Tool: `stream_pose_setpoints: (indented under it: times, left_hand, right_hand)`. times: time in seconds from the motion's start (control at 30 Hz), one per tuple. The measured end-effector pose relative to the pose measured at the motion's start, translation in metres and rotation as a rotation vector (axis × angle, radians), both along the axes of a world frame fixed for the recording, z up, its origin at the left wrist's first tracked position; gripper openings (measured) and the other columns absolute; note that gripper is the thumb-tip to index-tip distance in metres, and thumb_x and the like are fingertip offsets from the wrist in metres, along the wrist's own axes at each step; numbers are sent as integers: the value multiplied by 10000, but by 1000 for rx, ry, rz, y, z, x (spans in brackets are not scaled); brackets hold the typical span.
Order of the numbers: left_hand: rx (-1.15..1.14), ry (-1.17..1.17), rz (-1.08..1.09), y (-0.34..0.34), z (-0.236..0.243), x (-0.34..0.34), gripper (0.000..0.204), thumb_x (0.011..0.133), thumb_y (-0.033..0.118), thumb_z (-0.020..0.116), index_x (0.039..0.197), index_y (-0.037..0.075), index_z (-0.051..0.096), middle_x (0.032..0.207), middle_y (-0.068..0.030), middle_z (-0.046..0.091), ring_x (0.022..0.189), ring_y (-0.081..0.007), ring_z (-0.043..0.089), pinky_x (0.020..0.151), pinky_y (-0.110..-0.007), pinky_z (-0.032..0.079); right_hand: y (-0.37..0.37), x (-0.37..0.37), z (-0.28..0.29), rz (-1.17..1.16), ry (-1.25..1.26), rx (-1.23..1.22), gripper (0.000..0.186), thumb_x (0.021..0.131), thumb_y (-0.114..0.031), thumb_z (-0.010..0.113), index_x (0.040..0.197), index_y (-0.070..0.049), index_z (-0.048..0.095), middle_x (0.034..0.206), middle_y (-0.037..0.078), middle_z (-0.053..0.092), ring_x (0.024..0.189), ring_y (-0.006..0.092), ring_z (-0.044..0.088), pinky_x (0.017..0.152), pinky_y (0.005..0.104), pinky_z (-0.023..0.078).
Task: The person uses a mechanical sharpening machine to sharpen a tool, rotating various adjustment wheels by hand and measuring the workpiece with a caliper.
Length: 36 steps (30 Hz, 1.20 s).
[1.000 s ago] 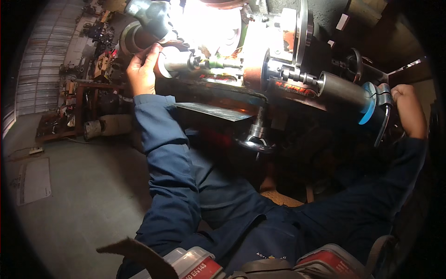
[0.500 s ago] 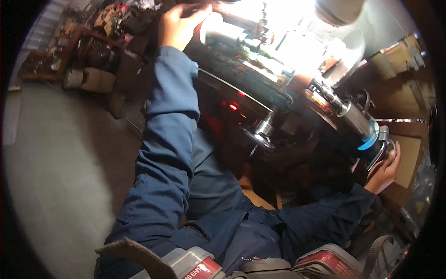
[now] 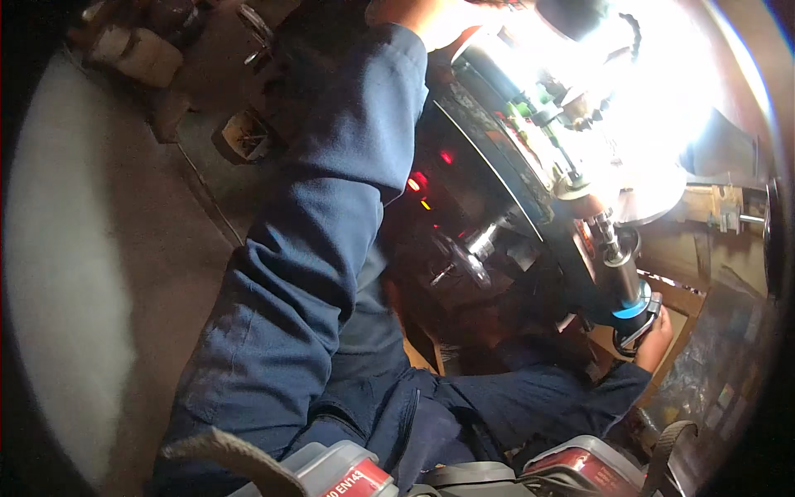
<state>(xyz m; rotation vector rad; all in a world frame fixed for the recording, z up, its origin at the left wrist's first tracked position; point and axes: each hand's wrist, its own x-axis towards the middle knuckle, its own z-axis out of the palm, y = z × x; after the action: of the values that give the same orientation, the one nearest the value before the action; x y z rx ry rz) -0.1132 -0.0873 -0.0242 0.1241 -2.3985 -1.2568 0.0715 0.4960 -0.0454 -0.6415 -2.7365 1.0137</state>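
Observation:
A bench machine with a dark metal bed (image 3: 489, 153) runs diagonally across the upper right, partly lost in glare. My left hand (image 3: 435, 21) is at its upper left end, beside a silver cylindrical part (image 3: 489, 70); its fingers are washed out by the light. At the lower right end sits a metal cylinder (image 3: 621, 282) with a blue ring (image 3: 633, 308) and a black end. My right hand (image 3: 656, 341) is closed around a metal handle (image 3: 636, 338) at that end. Between the two ends stretches a thin shaft (image 3: 565, 153).
Below the bed is a shiny handwheel (image 3: 470, 258), with small red lights (image 3: 416, 182) nearby. A wooden frame (image 3: 679, 311) stands beyond my right hand. An open box (image 3: 246, 137) sits on the floor at left. Respirator filter cartridges (image 3: 344, 472) show at the bottom edge.
The view has shifted, so the machine's middle sits further right and the glare is wider. My left hand now appears further right and higher; my right hand stays at the ringed cylinder's end.

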Motion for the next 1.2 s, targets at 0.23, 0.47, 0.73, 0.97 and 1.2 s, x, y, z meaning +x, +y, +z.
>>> stream_pose_setpoints:
  times: [0.23,0.47,0.73,0.97,1.2]
  left_hand:
    - [-85,52,64,-4,-13,-4,471,673,412,752,926,25,663,912,-246,646,895,-368,632,780,-419,499]
    - [-16,5,19,-4,-11,-4,470,667,421,755,931,42,664,911,-228,651,905,-375,627,784,-429,499]
    - [-57,40,23,-7,-13,-4,481,666,434,750,938,47,665,970,-243,636,923,-388,618,791,-433,496]
    - [-114,-36,59,-16,5,9,492,674,471,724,941,62,672,948,-228,645,927,-378,618,797,-429,492]
    - [-136,-77,58,-6,1,3,522,671,495,713,986,81,672,968,-208,652,938,-367,621,814,-432,487]
  right_hand:
    - [-44,13,1,-92,107,134,316,956,-200,438,1107,30,592,1033,95,626,946,179,579,847,303,445]
    - [-55,26,-4,-142,272,396,353,961,-265,430,1132,-8,601,1089,117,630,962,220,594,852,328,455]
    - [-117,29,-22,-269,578,541,402,987,-331,368,1133,-30,590,1070,138,629,968,257,602,851,365,459]
    - [-76,21,-13,-188,424,433,379,985,-302,384,1129,-22,596,1052,129,631,939,234,604,832,329,462]
    - [-27,8,6,-96,34,204,296,961,-168,430,1119,23,591,1003,84,636,893,154,597,787,293,475]
